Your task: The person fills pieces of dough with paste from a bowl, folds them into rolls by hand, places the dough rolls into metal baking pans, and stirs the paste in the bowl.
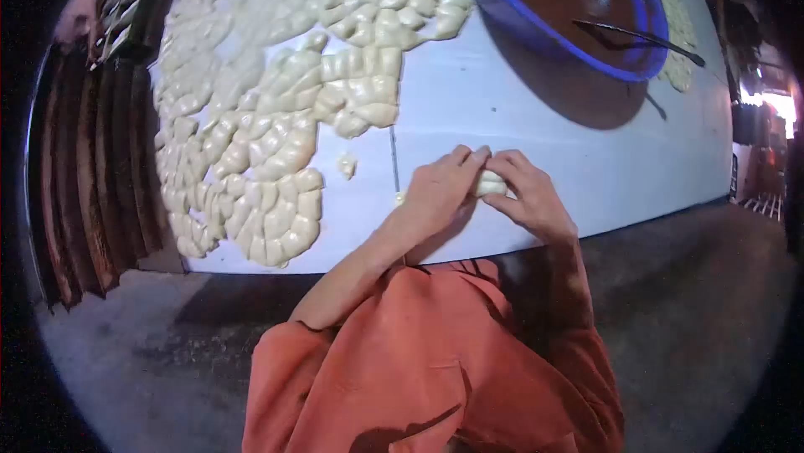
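Observation:
A small pale lump of dough (490, 184) lies on the white table near its front edge, between my two hands. My left hand (441, 187) presses over its left side, fingers close together and partly hiding it. With thumb and fingers curled, my right hand (533, 194) grips the dough from the right. To the left of my hands spread many glossy, pale dough pieces (276, 212), pressed together in rounded sheets. One small scrap of dough (347, 166) sits apart from them.
A large blue-rimmed tub (559, 44) of brown contents stands at the back right, with a dark long-handled utensil (641, 34) across its rim. More dough pieces (670, 18) lie beyond it. Stacked dark corrugated trays (92, 168) stand left of the white table (636, 172).

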